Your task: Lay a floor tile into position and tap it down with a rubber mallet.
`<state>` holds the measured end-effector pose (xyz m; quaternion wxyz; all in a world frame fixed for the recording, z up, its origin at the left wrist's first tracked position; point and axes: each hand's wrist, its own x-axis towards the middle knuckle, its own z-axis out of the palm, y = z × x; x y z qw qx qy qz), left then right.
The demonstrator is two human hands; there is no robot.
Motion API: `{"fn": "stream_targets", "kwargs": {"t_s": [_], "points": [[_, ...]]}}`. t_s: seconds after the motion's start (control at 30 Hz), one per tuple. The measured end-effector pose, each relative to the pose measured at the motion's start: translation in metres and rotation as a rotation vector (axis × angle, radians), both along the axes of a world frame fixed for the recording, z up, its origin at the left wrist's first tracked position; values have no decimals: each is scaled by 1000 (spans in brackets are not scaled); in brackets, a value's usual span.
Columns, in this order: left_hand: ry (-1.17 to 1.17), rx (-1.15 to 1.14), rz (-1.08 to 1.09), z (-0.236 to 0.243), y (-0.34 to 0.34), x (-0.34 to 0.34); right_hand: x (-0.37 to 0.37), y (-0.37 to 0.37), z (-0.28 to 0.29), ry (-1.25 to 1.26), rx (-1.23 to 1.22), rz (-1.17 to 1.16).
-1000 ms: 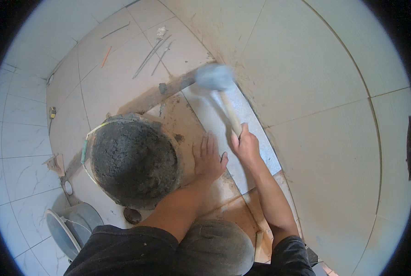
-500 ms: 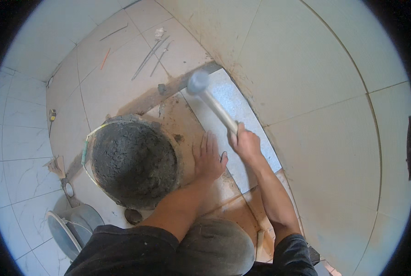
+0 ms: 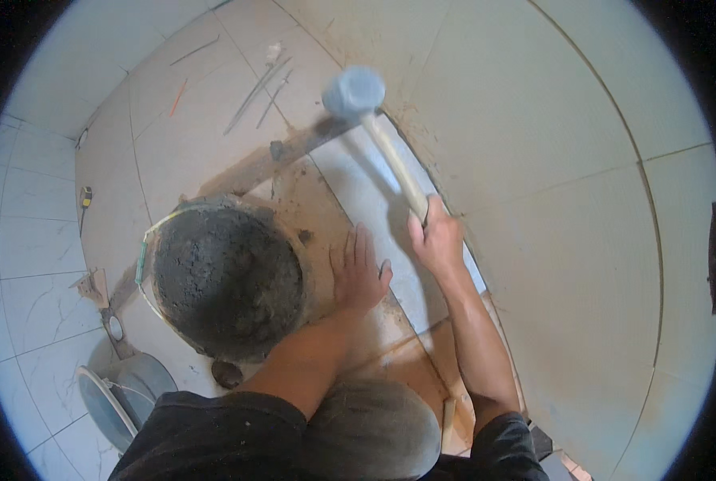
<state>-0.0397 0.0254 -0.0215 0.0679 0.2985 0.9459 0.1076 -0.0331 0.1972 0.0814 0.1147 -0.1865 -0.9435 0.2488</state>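
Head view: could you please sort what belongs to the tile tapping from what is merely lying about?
In use: right hand, mallet, left hand, narrow tile, mortar tub.

Lying about: rods, orange stick, grey bucket.

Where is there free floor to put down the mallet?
Free: the large laid tiles right of the right hand. Crowded: the left hand lies flat between the mortar bucket and the narrow tile under the mallet.

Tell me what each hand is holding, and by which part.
The right hand grips a rubber mallet near the end of its wooden handle. The left hand holds nothing; it rests flat on the floor tile.
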Motion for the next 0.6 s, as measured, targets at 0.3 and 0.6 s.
{"fn": "stream_targets", "kwargs": {"t_s": [0.3,0.6], "points": [[5,55,-35,-1,9,2,10,1,-44,-135,65,0],[-82,-19,-32,1,6,2,1,-17,-36,85,-69,-108]]}}
